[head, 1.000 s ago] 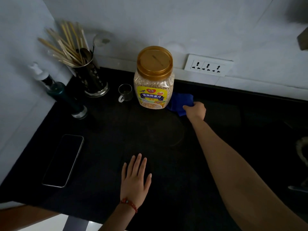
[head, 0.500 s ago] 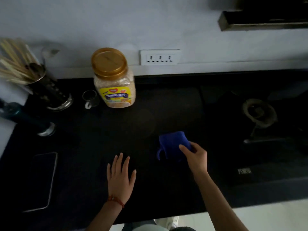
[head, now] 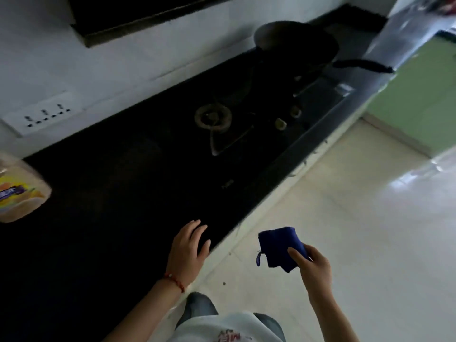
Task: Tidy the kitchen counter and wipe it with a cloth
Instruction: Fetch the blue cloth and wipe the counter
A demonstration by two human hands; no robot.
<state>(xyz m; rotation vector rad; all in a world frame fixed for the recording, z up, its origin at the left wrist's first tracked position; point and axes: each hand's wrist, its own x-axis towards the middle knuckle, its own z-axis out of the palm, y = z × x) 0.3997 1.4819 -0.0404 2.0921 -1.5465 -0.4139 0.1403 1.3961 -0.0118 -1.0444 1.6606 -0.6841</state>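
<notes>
Both hands are in view: the right hand [head: 311,264] pinches a folded dark blue cloth [head: 281,248] between thumb and fingers, holding it out over the pale tiled floor [head: 357,230], clear of the black stone counter [head: 111,193]; the left hand [head: 188,251] lies flat with relaxed fingers on the counter's front edge and grips nothing. With the cloth held only by one corner and off the worktop, a loose pinch could likely let it drop to the floor and pick up dirt. Further along, a gas burner ring [head: 213,117] and a dark wok [head: 296,43] sit on the hob; a careless sweep there may snag the cloth. A plastic oat jar with a yellow label [head: 19,193] stands at the left and could be knocked.
</notes>
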